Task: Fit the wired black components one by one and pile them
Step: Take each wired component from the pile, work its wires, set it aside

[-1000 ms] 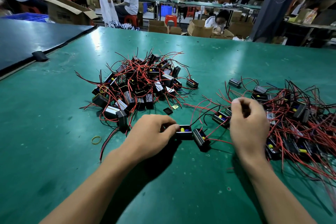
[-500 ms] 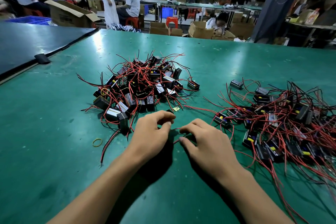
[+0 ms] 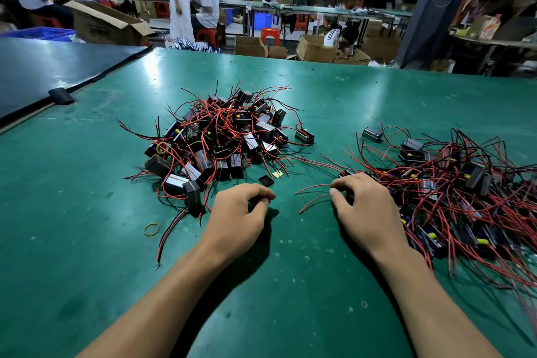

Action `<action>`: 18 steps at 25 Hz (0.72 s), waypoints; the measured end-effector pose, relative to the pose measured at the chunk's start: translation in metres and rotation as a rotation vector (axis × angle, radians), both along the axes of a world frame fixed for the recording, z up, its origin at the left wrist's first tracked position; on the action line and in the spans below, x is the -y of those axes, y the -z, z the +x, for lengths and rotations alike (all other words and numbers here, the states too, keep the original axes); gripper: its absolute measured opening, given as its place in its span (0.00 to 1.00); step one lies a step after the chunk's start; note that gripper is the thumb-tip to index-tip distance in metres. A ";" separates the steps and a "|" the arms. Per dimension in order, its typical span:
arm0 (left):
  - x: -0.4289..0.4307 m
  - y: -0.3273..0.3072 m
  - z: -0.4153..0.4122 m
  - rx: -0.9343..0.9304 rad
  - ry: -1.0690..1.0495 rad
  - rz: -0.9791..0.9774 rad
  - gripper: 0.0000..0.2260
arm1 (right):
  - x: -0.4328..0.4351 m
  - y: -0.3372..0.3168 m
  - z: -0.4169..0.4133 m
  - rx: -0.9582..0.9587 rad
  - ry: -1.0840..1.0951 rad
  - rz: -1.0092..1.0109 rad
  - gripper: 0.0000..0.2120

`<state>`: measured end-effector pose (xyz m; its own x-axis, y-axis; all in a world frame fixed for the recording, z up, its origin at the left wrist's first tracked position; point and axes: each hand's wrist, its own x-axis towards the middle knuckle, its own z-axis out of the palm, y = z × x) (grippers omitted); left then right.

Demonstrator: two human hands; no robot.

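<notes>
No legible text anywhere in view. Faint print on side of open carton [image 3: 98, 27], far left: too blurred to read. Coloured graphic on box [image 3: 489, 27], far right: unreadable. No readable markings on components [image 3: 220, 139] or on tabletop [image 3: 290, 285].

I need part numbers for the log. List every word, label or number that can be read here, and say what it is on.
No text can be read.
Cardboard box: faint print on its side, too blurred to read.
Colourful carton: printed front, too blurred to read.
Black components: pale faces, no legible marking.
</notes>
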<state>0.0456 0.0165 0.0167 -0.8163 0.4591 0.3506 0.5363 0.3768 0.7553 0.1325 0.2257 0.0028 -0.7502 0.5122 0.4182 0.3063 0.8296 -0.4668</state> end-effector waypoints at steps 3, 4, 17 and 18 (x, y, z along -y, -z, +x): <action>-0.001 -0.001 0.001 0.008 -0.009 0.004 0.07 | 0.007 -0.003 0.002 -0.038 -0.028 -0.003 0.05; -0.001 -0.001 0.001 0.019 -0.014 0.011 0.08 | 0.013 -0.006 0.002 -0.071 -0.048 0.006 0.05; -0.004 -0.001 -0.014 0.240 -0.117 0.143 0.08 | 0.070 -0.036 -0.096 -0.212 -0.163 -0.122 0.09; -0.004 -0.001 -0.015 0.256 -0.126 0.149 0.09 | 0.068 -0.043 -0.112 -0.223 -0.143 -0.126 0.10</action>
<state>0.0303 0.0202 0.0177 -0.9338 0.3079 0.1822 0.2779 0.3036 0.9114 0.0203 0.1580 0.0455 -0.7151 0.4662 0.5209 0.0686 0.7884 -0.6113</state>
